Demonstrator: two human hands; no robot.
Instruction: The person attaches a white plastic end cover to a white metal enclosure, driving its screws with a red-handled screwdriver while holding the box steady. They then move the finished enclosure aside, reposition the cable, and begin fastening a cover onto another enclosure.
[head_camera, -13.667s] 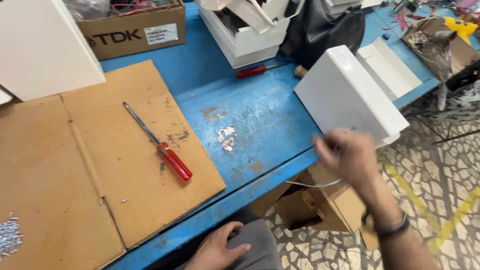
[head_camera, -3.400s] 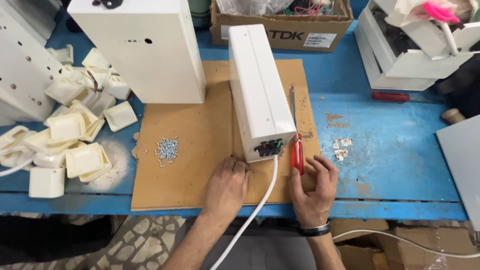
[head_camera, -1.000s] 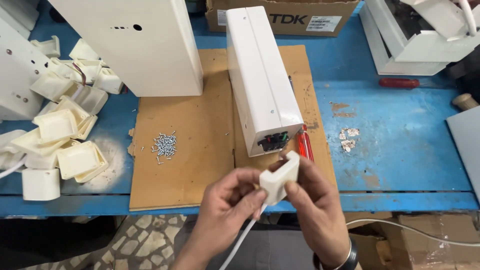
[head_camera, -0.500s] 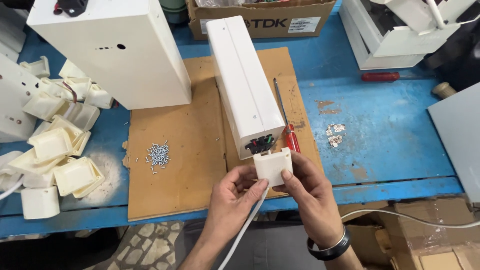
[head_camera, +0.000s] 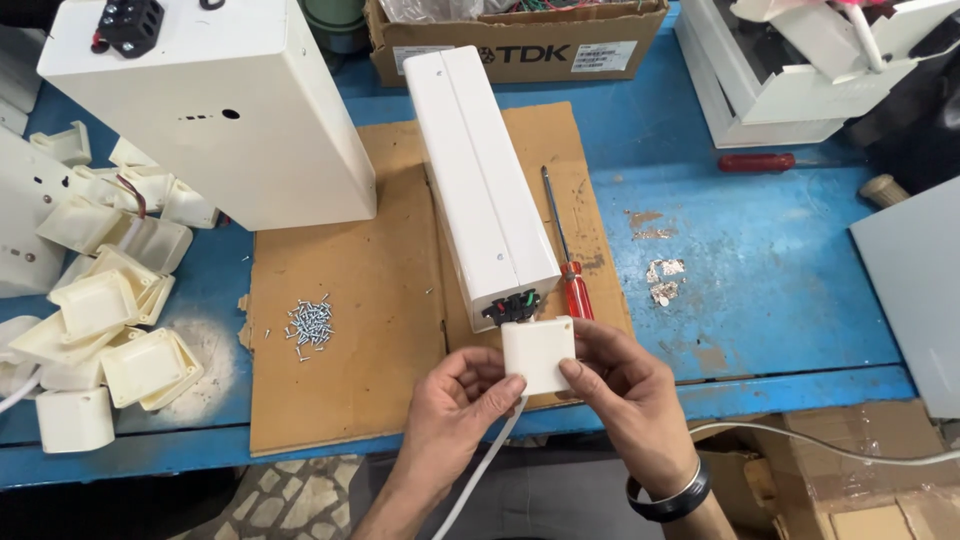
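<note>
Blue worktop (head_camera: 800, 260) carried cardboard sheet (head_camera: 370, 300). Long white housing (head_camera: 485, 180) lay on it, long axis running straight away from grip, open end with black terminal block (head_camera: 512, 308) just beyond. Small white end cap (head_camera: 539, 354) pinched between left hand (head_camera: 455, 400) and right hand (head_camera: 625, 395), both closed on it, equally near. Red screwdriver (head_camera: 568, 260) just right of housing.

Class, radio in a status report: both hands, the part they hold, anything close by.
Left hand and right hand both grip the white end cap. Cap sits just short of the long white housing's open end, wiring showing. Red-handled screwdriver lies alongside.
</note>
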